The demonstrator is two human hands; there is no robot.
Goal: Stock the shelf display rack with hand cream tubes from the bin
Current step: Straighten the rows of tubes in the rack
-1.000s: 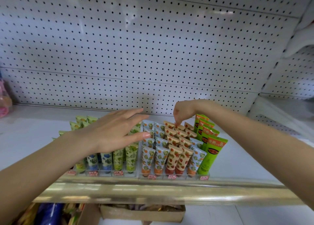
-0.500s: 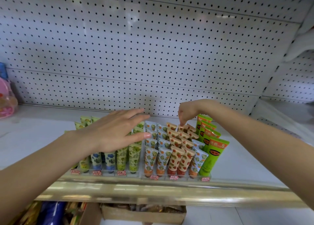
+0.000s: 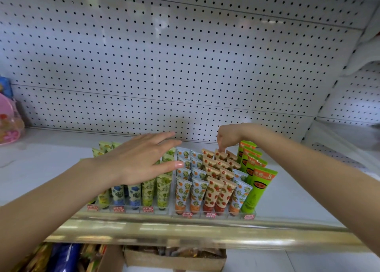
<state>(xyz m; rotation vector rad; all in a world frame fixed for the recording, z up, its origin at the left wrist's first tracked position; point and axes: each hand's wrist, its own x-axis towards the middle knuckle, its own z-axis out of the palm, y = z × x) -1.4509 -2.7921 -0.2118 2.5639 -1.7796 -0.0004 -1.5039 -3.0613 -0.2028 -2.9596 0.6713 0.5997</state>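
Far left of shelf (image 3: 47,160): pink toy pack (image 3: 9,123), standing against the pegboard (image 3: 185,66), well apart from the rack.

My left hand (image 3: 139,160): flat, palm down, fingers straight and slightly spread, over the left block of the display rack (image 3: 197,215). It holds nothing. Contact with the tube tops beneath: cannot tell. Below it stand blue-flower tubes (image 3: 134,193) and yellow-green tubes (image 3: 163,189), caps down.

Centre of rack: orange-print tubes (image 3: 183,191), then strawberry tubes (image 3: 212,191), in stepped rows, each row higher toward the back.

My right hand (image 3: 226,137): fingers curled downward, tips pinching the crimped top of a back-row strawberry tube (image 3: 219,155), which sits in its slot among its neighbours.

Right end of rack: tall green tubes (image 3: 259,187), four in a column.

Front: gold rail (image 3: 185,232) along the shelf edge. Under it, a cardboard box (image 3: 174,261); contents blurred.
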